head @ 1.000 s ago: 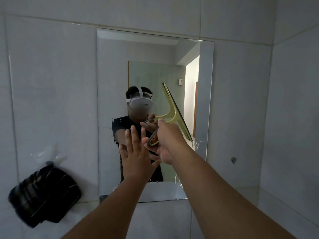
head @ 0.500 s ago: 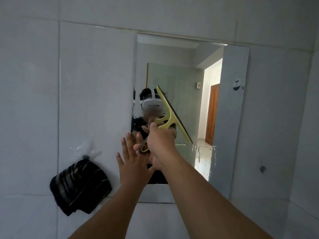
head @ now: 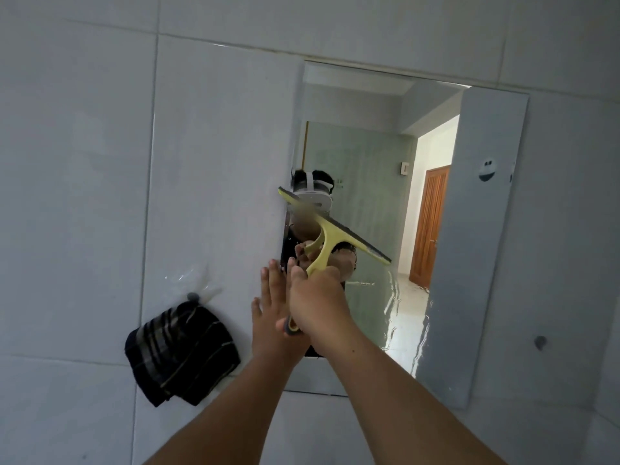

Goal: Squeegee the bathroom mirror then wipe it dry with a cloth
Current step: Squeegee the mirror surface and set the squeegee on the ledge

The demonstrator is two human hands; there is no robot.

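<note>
A frameless mirror [head: 469, 229] hangs on the grey tiled wall, with water streaks on its lower middle. My right hand [head: 317, 300] grips the handle of a yellow squeegee [head: 330, 234], whose dark blade lies tilted against the mirror's left part, left end higher. My left hand [head: 268, 310] is flat and open, fingers spread, pressed near the mirror's left edge just left of my right hand. A dark striped cloth [head: 179, 350] hangs from a wall hook left of the mirror.
A small dark hook [head: 540, 342] sits on the tiles right of the mirror. Clear plastic [head: 191, 276] is stuck above the cloth. A corner with the side wall lies at the far right.
The view has swung left, so the mirror sits further right in frame. The squeegee blade has turned from steep to nearly level and moved toward the mirror's left edge.
</note>
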